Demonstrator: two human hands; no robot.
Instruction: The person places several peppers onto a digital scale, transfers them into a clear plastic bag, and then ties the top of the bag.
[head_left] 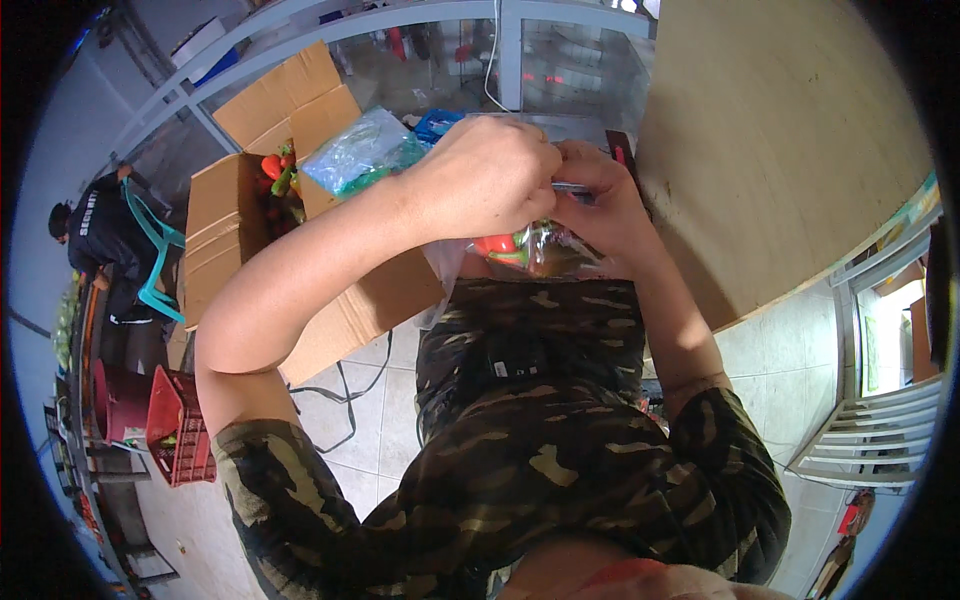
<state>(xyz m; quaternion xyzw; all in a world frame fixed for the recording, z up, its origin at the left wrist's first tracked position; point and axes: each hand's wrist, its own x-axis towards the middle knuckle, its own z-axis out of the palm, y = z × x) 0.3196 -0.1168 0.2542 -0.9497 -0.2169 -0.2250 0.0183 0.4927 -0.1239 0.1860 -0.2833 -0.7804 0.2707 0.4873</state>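
Note:
My left hand (490,175) and my right hand (600,200) meet in front of my chest, both closed on the top of a clear plastic bag (530,250). The bag hangs below the hands and holds red and green peppers. My right hand pinches the bag's neck together with a thin pale strip; what the strip is I cannot tell. The bag's lower part rests against my camouflage shirt.
An open cardboard box (255,210) at my left holds red and green peppers, with a stack of clear bags (365,150) on its flap. A wooden tabletop (770,140) lies at my right. A red crate (180,425) and a crouching person (105,235) are at far left.

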